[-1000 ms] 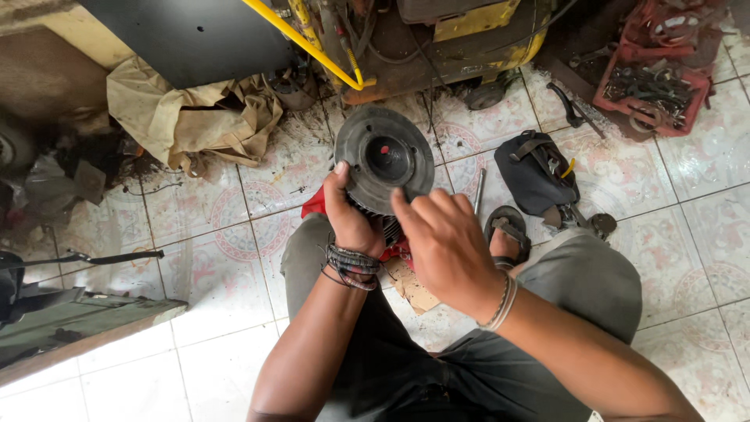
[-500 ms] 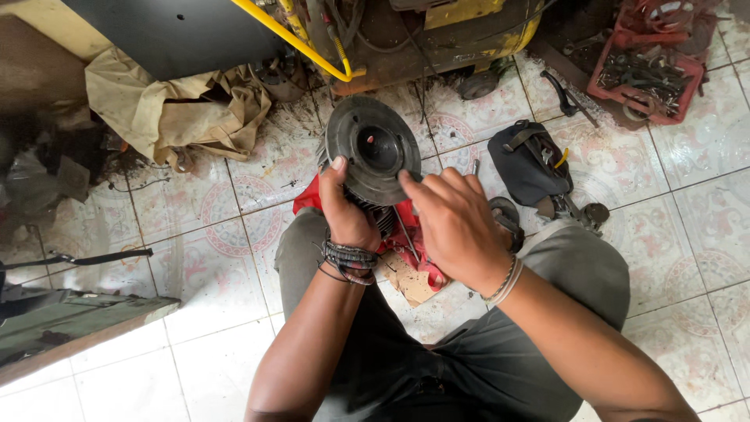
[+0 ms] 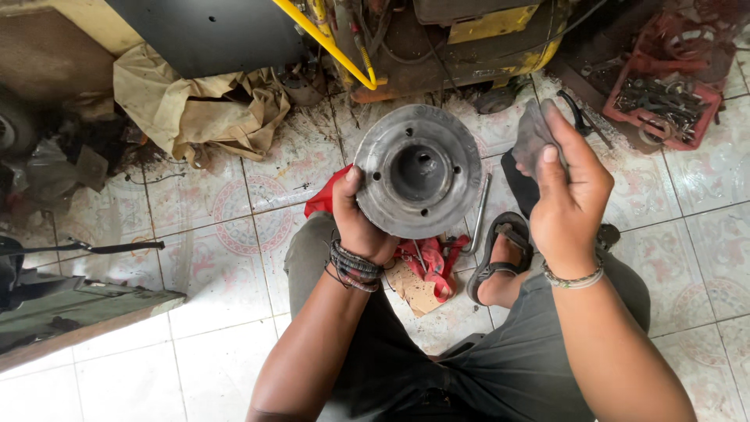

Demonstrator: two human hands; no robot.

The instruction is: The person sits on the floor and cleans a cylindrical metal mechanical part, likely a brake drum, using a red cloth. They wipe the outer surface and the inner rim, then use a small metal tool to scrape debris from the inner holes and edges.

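Observation:
My left hand [image 3: 361,221] grips a round grey metal disc part [image 3: 419,171] with a sunken centre and small bolt holes, held up over my knees with its face toward me. My right hand [image 3: 569,187] is raised to the right of the disc and pinches a thin, flat, dark grey piece [image 3: 531,137] between thumb and fingers. The two hands are apart. I sit low over a tiled floor, one sandalled foot [image 3: 500,250] under the disc.
A red rag [image 3: 426,258] and a metal rod [image 3: 478,211] lie on the tiles below the disc. A yellow machine [image 3: 469,31] stands at the back, crumpled beige cloth [image 3: 195,101] to its left, a red crate of metal parts [image 3: 664,98] at the far right.
My right hand has left the disc's face and risen to the right, now holding a thin dark piece. The disc is tilted more toward me, showing a lighter grey face.

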